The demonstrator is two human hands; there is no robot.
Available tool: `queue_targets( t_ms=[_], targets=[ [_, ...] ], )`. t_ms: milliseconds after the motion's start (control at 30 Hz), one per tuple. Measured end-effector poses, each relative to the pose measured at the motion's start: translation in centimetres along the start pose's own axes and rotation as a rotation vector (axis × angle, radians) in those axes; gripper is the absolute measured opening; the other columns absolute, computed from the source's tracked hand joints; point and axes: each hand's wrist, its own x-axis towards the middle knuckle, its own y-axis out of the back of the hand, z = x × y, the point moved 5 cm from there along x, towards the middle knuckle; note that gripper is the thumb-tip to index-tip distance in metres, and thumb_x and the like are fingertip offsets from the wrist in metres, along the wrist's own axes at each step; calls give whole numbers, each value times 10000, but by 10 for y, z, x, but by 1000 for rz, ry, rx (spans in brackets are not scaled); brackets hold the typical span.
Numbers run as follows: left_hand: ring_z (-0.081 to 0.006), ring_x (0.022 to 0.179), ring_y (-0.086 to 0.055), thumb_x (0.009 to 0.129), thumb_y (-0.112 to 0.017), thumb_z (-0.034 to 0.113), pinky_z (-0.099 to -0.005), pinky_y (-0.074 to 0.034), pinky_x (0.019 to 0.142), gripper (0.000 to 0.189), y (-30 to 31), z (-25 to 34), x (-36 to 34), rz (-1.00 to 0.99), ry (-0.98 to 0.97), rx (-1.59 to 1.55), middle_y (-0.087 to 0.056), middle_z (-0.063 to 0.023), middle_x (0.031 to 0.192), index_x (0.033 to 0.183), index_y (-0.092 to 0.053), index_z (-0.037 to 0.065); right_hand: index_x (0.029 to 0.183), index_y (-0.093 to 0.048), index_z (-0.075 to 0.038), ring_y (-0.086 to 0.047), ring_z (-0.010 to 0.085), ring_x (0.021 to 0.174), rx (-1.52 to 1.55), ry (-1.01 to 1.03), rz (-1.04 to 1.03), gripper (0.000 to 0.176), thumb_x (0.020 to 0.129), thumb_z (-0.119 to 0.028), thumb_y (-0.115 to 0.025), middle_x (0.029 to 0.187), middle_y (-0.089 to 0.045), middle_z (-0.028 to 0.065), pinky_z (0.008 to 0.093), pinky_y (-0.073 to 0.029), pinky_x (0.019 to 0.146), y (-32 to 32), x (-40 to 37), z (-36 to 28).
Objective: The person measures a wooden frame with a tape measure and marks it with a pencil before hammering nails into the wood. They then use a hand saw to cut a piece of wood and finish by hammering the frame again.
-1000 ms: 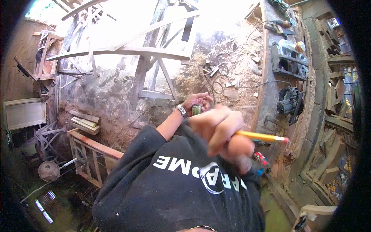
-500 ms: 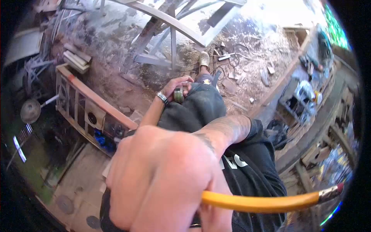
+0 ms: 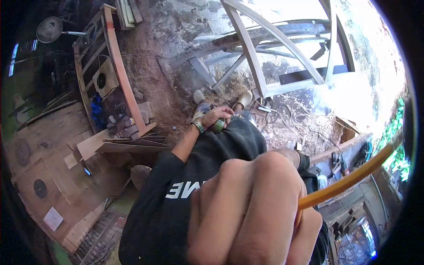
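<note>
Close to the camera, my right hand (image 3: 260, 207) is closed, its bent fingers gripping a yellow pencil (image 3: 349, 183) that sticks out to the right. The pencil's other end is hidden behind the hand. Farther off, by my legs, my left hand (image 3: 215, 117) curls around a small green rounded case that looks like a tape measure (image 3: 218, 125). A metal-band watch (image 3: 198, 127) circles the left wrist. Part of the tape measure is covered by the fingers.
An upright wooden frame (image 3: 123, 79) stands at left, with thin boards (image 3: 137, 145) beside it. Wooden trestle-like framework (image 3: 254, 57) is ahead. Cables (image 3: 291, 117) and wood scraps lie on the shavings-covered floor. A fan (image 3: 49, 29) is at far left.
The view has swung right, and my right hand with the pencil sits farther right in it. The pencil now tilts upward. My left hand still holds the tape measure near my legs.
</note>
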Motion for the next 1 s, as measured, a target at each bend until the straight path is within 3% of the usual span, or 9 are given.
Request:
queue_targets(
  t_ms=[267, 433, 633, 667, 733, 800, 833, 933, 1000],
  targets=[
    [-156, 707, -626, 877, -601, 218, -279, -499, 684, 428, 76, 6, -28, -91, -118, 34, -632, -84, 844, 1222, -500, -14, 900, -670, -50, -491, 174, 436, 23, -20, -38, 282, 907, -331, -637, 630, -566, 45, 310, -343, 390, -5, 7, 105],
    [-162, 708, -625, 866, -615, 242, -290, -496, 701, 462, 168, 11, -75, -167, -96, 114, -634, -89, 878, 1238, -511, -11, 932, -673, -47, -493, 173, 430, -7, 9, -20, 271, 917, -314, -628, 632, -574, 47, 309, -348, 384, 14, 23, 210],
    [-171, 728, -629, 837, -635, 210, -296, -507, 699, 481, 275, 20, -179, -85, -142, -64, -629, -93, 891, 1247, -518, -12, 970, -677, -42, -497, 173, 423, 76, -64, 31, 262, 928, -294, -617, 634, -584, 48, 306, -354, 377, 35, 60, 347],
    [-158, 726, -604, 845, -546, 125, -289, -498, 715, 399, 291, 23, -194, -63, -194, -68, -612, -74, 845, 1219, -535, -13, 976, -678, -42, -497, 173, 422, 83, -93, 42, 261, 930, -290, -616, 634, -586, 48, 306, -355, 376, 39, 64, 365],
    [-160, 755, -603, 835, -550, 127, -291, -493, 742, 422, 327, 20, -219, 5, -307, -210, -614, -79, 873, 1233, -534, -13, 958, -666, -37, -496, 167, 461, 50, -173, 61, 255, 929, -284, -610, 655, -581, 49, 299, -356, 412, 55, 71, 396],
    [-170, 825, -608, 827, -549, 136, -292, -487, 812, 450, 371, -1, -227, 81, -415, -285, -618, -86, 935, 1253, -535, -8, 908, -643, -30, -492, 154, 540, -121, -410, 161, 252, 924, -278, -602, 695, -570, 49, 286, -356, 487, 88, 57, 419],
    [-181, 874, -611, 833, -542, 162, -294, -487, 855, 464, 362, 31, -257, 191, -414, -227, -621, -88, 984, 1266, -532, -6, 883, -631, -26, -490, 148, 580, -216, -564, 227, 254, 922, -275, -598, 716, -564, 49, 279, -356, 525, 110, 45, 429],
    [-178, 946, -597, 825, -559, 206, -305, -480, 884, 491, 384, 36, -271, 318, -367, -358, -619, -82, 1052, 1280, -518, 25, 823, -569, -32, -434, 116, 626, -316, -964, 651, 271, 940, -276, -551, 777, -514, 43, 251, -321, 567, 186, 9, 440],
    [-177, 980, -589, 819, -563, 216, -298, -472, 892, 503, 432, 21, -261, 395, -361, -217, -620, -75, 1089, 1290, -503, 48, 787, -491, -80, -339, 90, 574, -336, -781, 828, 262, 965, -271, -516, 699, -389, -4, 261, -265, 508, 264, -25, 444]
  ],
)
